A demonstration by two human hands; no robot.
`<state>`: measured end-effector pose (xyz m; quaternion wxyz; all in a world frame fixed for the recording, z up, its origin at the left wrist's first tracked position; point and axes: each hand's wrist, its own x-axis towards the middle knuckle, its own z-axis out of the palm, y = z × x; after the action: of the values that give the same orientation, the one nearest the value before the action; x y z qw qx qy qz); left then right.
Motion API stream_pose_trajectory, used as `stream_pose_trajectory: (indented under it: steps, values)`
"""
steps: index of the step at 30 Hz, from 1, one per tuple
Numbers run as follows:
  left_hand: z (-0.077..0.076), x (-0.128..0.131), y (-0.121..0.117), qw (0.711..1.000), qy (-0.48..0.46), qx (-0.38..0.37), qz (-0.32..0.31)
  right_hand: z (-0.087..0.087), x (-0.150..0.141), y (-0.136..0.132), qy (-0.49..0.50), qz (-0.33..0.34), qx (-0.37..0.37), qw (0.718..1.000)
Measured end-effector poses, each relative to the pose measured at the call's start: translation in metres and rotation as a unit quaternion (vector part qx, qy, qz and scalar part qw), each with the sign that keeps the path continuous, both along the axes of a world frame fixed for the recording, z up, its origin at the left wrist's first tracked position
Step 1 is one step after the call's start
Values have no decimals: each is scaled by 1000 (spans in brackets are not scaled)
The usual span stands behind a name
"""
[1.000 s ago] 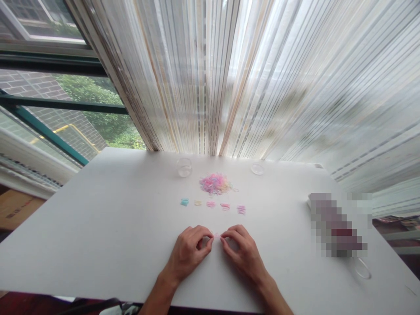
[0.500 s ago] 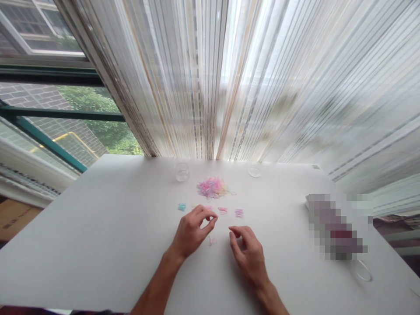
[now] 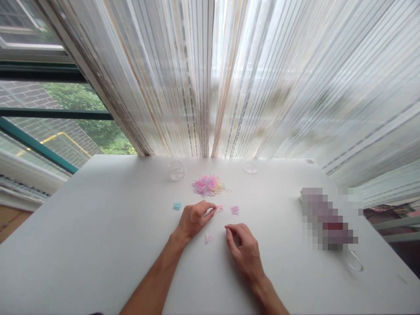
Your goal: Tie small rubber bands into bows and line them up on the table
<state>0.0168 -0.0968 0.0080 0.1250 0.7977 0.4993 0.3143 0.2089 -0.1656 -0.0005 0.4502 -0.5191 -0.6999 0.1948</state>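
Observation:
My left hand (image 3: pixel 196 218) is closed in a pinch, thumb and forefinger meeting at the left end of a small row of coral-pink rubber bands (image 3: pixel 219 208). To the right of that row lies a group of lilac rubber bands (image 3: pixel 235 210). Blue rubber bands (image 3: pixel 177 205) sit left of my left hand. Below its fingertips are a few pale pink bands (image 3: pixel 208 238). My right hand (image 3: pixel 244 245) rests on the table with fingers curled, thumb and forefinger tips close together; anything between them is too small to make out.
A mixed pile of pastel rubber bands (image 3: pixel 208 186) lies beyond my hands. Behind it stand a clear round container (image 3: pixel 176 171) and a clear lid (image 3: pixel 250 168). A blurred-out object (image 3: pixel 328 221) with a loop (image 3: pixel 356 261) lies at right. Striped curtains (image 3: pixel 210 78) hang along the table's far edge.
My left hand has moved to the coral-pink bands, its fingertips now at their left end. My right hand has stayed nearly in place. The whole view has shifted slightly.

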Motion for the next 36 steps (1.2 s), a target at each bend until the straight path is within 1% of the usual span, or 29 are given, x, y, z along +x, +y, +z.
stream_pose_trajectory:
  steps: [10,14,17,24,32,36]
  values:
    - [-6,-1,0,1000,15,-12,3,-1,0,0,-3,12,-7,1000]
    - [-9,0,1,999,39,5,12,-1,0,0,-4,15,-14,1000]
    - [-9,0,1,998,55,17,17,0,0,0,-7,16,-12,1000]
    - [-1,2,-6,999,26,-15,14,2,1,0,-16,17,-6,1000]
    - [-9,5,-1,999,30,0,32,2,0,-1,-18,19,-9,1000]
    - [-10,5,-1,999,30,5,32,2,0,-1,-20,18,-14,1000]
